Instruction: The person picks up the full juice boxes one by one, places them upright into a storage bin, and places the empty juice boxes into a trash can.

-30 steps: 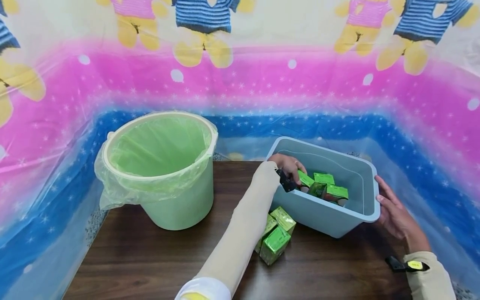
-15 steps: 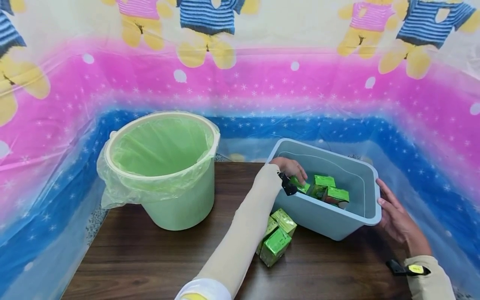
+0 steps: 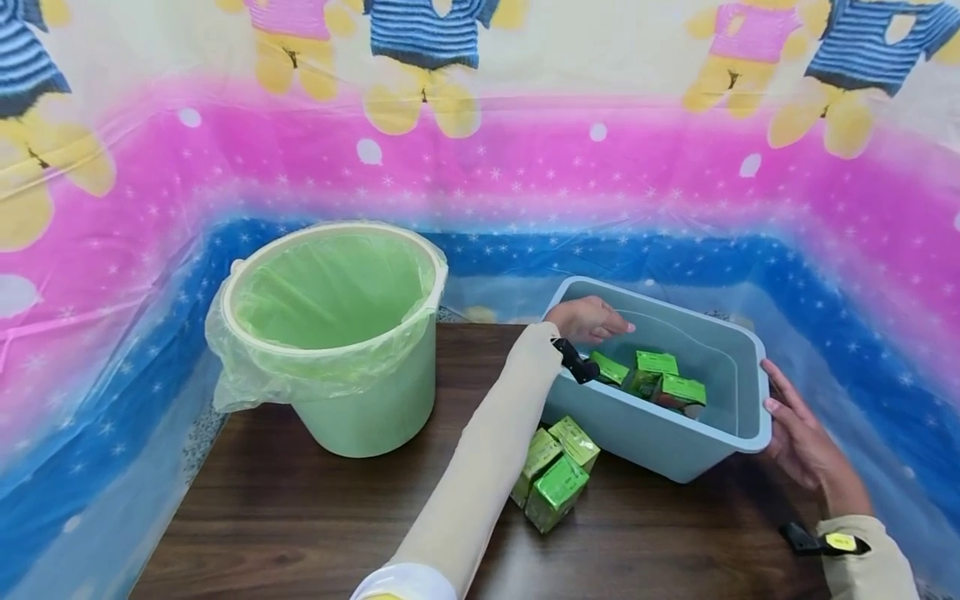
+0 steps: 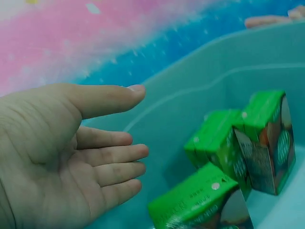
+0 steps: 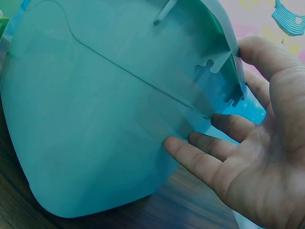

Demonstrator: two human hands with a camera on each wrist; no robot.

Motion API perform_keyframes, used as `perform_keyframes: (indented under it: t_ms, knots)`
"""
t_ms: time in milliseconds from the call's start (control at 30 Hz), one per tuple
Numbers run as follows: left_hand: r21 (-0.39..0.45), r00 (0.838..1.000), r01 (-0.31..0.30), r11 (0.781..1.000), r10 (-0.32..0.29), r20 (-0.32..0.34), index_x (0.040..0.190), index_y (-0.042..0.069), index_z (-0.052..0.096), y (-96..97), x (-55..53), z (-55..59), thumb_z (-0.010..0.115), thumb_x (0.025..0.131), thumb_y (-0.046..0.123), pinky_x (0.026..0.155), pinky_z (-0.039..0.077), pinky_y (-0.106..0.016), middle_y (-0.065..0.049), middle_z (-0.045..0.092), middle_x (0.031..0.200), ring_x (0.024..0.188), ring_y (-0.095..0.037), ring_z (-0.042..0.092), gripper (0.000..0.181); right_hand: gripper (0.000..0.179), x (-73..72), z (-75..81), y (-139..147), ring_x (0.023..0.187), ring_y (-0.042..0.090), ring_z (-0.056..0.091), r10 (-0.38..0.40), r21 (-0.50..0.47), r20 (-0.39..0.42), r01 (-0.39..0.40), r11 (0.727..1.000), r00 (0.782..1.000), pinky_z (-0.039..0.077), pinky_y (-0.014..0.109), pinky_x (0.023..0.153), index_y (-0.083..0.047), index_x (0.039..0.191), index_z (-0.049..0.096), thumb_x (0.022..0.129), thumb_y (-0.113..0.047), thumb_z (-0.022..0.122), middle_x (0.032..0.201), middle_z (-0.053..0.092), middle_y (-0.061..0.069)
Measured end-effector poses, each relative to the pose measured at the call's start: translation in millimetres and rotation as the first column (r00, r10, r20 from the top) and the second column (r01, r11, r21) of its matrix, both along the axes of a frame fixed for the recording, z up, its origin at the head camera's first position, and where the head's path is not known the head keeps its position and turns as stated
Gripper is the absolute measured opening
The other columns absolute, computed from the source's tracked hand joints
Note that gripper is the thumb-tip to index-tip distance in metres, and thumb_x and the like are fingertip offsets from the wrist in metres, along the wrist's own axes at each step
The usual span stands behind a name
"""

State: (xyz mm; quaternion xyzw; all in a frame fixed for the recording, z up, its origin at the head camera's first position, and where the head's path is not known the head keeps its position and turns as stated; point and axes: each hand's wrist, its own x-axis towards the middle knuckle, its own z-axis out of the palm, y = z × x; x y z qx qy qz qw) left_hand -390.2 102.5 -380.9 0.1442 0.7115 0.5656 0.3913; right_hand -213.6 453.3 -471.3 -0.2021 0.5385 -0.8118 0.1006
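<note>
My left hand (image 3: 592, 319) hovers over the left part of the grey-blue plastic bin (image 3: 637, 435), fingers extended and nothing in them. In the left wrist view, its palm and spread thumb show beside green drink cartons (image 4: 195, 199) on the bin's floor. Three of these cartons (image 3: 656, 363) are visible inside. My right hand (image 3: 810, 450) is at the bin's right end. In the right wrist view, its thumb (image 5: 262, 52) touches the rim, and its fairly straight fingers (image 5: 190, 155) rest against the outer wall.
Three more green cartons (image 3: 557, 492) stand together on the dark wooden table (image 3: 300, 517), in front of the bin and beside my left forearm. At left stands a pale green bucket (image 3: 367, 408) lined with a clear bag (image 3: 277, 379). Behind hangs a printed curtain (image 3: 525, 150).
My left hand has let go of a carton, which now lies among the others in the bin, and has risen off it with fingers straightening. My right hand stays at the bin's end.
</note>
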Motion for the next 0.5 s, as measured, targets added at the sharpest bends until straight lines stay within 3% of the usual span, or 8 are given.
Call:
perform_keyframes:
  t_ms: [133, 300, 400, 500]
  knots:
    - [0.074, 0.996, -0.087, 0.993, 0.089, -0.025, 0.117, 0.001, 0.064, -3.7, 2.8, 13.5, 0.076, 0.094, 0.019, 0.111, 0.043, -0.036, -0.006, 0.063, 0.136, 0.142, -0.028, 0.043, 0.031, 0.063, -2.1, 3.8, 1.2, 0.12, 0.018, 0.063, 0.0, 0.001, -0.007, 0.0, 1.0, 1.0, 0.061, 0.044, 0.081, -0.028, 0.165, 0.007, 0.11, 0.0, 0.018, 0.153, 0.039, -0.014]
    - [0.123, 0.976, -0.183, 0.975, 0.195, -0.097, 0.125, 0.002, 0.066, -7.4, 11.8, 30.1, 0.075, 0.095, 0.023, 0.112, 0.042, -0.035, -0.005, 0.057, 0.143, 0.143, -0.025, 0.044, 0.038, 0.064, -4.3, 9.4, 5.1, 0.119, 0.019, 0.064, 0.003, -0.014, -0.013, -0.004, 1.0, 1.0, 0.061, 0.044, 0.08, -0.028, 0.165, 0.008, 0.109, 0.001, 0.018, 0.148, 0.046, -0.008]
    - [0.188, 0.955, -0.258, 0.948, 0.279, -0.1, 0.131, 0.003, 0.063, -11.0, 20.5, 36.9, 0.075, 0.095, 0.023, 0.112, 0.042, -0.034, -0.007, 0.056, 0.144, 0.141, -0.025, 0.045, 0.043, 0.064, -4.1, 12.1, 7.9, 0.117, 0.02, 0.065, -0.006, -0.01, -0.007, 0.006, 1.0, 1.0, 0.061, 0.044, 0.079, -0.028, 0.165, 0.009, 0.109, 0.001, 0.019, 0.146, 0.048, -0.008]
    - [0.293, 0.931, -0.335, 0.896, 0.363, -0.047, 0.132, 0.0, 0.061, -16.3, 32.4, 39.9, 0.074, 0.096, 0.022, 0.113, 0.042, -0.035, -0.009, 0.059, 0.14, 0.14, -0.025, 0.047, 0.045, 0.064, -2.6, 12.4, 9.9, 0.116, 0.021, 0.066, 0.0, -0.012, -0.001, 0.0, 1.0, 1.0, 0.061, 0.045, 0.078, -0.028, 0.165, 0.009, 0.109, 0.001, 0.019, 0.146, 0.047, -0.007]
